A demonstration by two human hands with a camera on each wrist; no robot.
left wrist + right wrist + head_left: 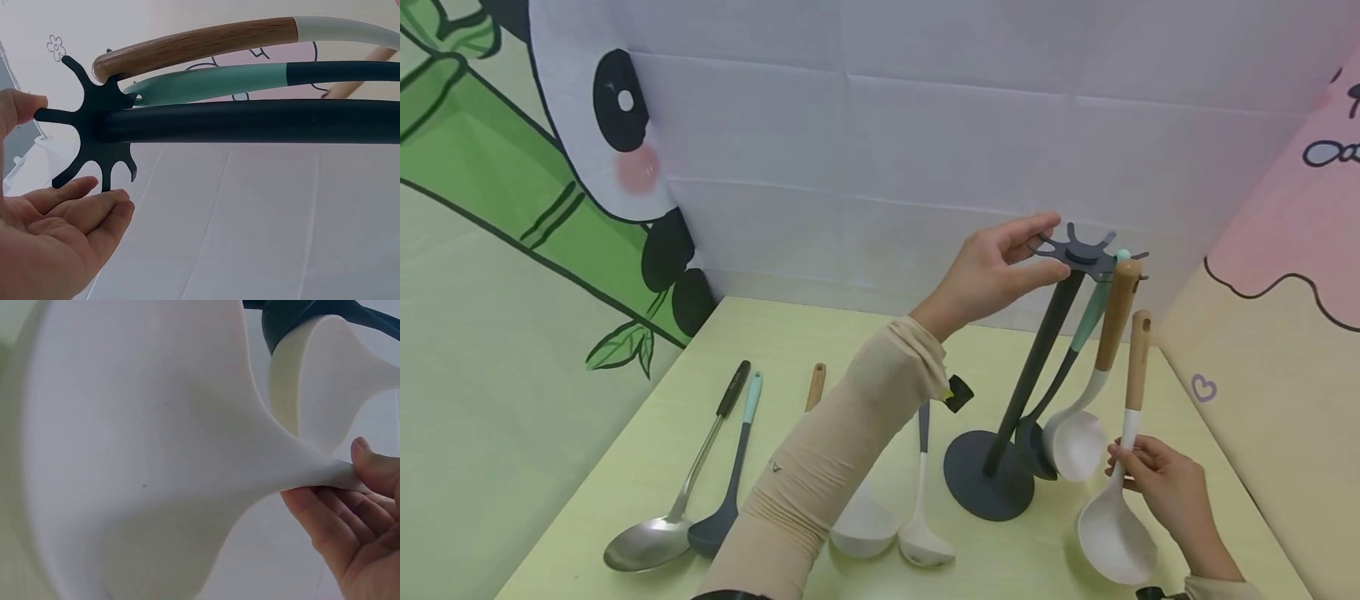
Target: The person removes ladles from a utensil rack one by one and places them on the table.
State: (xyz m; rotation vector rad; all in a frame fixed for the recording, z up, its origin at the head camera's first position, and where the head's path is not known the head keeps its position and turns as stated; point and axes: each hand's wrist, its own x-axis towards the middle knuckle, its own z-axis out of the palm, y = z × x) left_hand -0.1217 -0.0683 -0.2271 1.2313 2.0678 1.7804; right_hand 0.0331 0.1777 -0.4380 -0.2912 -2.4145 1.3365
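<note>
A dark utensil stand (1032,375) rises from a round base at the right of the table. At its spoked top (103,119), my left hand (981,267) holds the prongs, thumb on one side and fingers on the other. From the far side of that top hang a green-handled dark ladle (1090,315) and a white ladle with a wooden handle (1117,321). To their right, my right hand (1176,492) pinches a second white ladle (1116,537) by its neck, wooden handle up and bowl down. That bowl (144,419) fills much of the right wrist view.
On the table's left lie a steel serving spoon (651,542) and a dark ladle with a mint handle (730,500). A white utensil (863,529) with a wooden handle is partly hidden by my left sleeve (827,458). Beside it lies a small white ladle (922,537). Printed cloth walls surround the table.
</note>
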